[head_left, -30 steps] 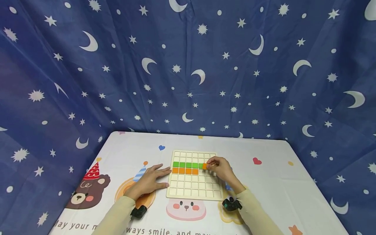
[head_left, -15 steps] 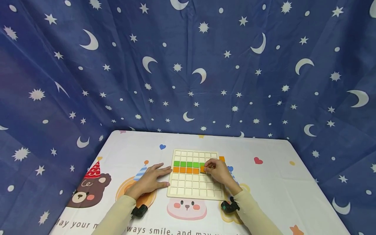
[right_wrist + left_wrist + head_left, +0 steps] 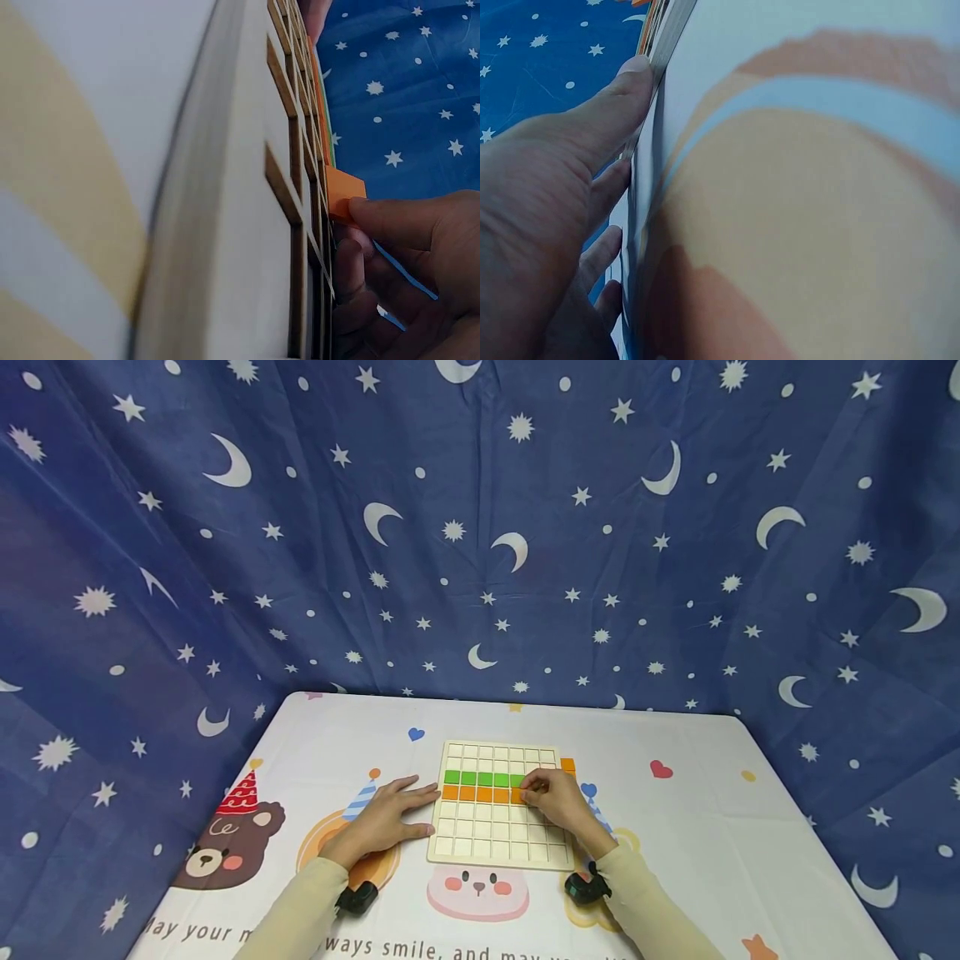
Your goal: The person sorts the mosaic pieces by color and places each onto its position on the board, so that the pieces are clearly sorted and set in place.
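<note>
A pale wooden grid board (image 3: 491, 852) lies on the table. Across it runs a row of green square tiles (image 3: 483, 778), with a row of orange tiles (image 3: 483, 794) just below. My right hand (image 3: 561, 800) pinches an orange tile (image 3: 345, 193) between thumb and finger at the right end of the orange row; in the right wrist view this tile stands tilted up from the grid. The right hand hides part of the board's right side. My left hand (image 3: 390, 817) lies with spread fingers at the board's left edge, its thumb (image 3: 634, 75) touching that edge.
Another orange tile (image 3: 567, 766) is just past the board's upper right edge, partly behind the right hand. The white table cover (image 3: 675, 843) carries printed cartoon animals and lettering. A blue curtain (image 3: 480, 568) with moons and stars hangs behind.
My right hand has brought the orange tile from over the green row's end down and slightly left to the orange row's end. The left hand stays in place.
</note>
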Motion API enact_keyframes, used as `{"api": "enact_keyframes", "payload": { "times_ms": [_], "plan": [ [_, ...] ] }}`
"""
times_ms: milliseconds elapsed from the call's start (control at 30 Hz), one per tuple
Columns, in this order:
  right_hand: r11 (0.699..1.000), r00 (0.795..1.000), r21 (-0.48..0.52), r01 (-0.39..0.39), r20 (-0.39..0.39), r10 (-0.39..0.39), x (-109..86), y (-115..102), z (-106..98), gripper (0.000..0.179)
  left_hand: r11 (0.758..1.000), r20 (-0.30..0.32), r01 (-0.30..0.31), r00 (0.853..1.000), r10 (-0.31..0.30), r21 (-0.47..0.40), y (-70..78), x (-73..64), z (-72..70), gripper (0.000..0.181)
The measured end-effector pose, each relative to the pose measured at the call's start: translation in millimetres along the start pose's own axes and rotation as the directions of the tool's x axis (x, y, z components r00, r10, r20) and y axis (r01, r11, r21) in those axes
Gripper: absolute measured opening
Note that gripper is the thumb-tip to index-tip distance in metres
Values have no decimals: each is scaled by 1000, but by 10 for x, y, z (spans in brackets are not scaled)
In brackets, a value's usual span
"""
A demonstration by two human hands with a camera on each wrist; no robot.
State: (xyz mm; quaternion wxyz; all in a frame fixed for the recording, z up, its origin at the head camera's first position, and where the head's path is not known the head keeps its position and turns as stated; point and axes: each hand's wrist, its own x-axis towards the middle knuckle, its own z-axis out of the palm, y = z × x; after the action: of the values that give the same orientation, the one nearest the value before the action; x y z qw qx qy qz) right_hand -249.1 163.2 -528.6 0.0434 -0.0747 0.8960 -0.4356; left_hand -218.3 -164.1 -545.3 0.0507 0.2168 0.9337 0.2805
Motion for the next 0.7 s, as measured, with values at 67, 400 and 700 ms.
{"api": "enact_keyframes", "payload": {
  "times_ms": [67, 400, 700],
  "plan": [
    [1000, 1000, 0, 0, -1, 0, 7, 7, 1, 5, 1000, -2, -3, 1000, 3, 3, 3, 1, -3, 64],
    [997, 998, -59, 51, -38, -54, 11, 33, 17, 7, 1000, -10, 7, 1000, -7, -6, 5, 7, -3, 65],
    [999, 999, -32, 34, -25, -34, -8, 38, 3, 8, 1000, 2, 15, 1000, -15, -13, 5, 5, 0, 64]
  ]
}}
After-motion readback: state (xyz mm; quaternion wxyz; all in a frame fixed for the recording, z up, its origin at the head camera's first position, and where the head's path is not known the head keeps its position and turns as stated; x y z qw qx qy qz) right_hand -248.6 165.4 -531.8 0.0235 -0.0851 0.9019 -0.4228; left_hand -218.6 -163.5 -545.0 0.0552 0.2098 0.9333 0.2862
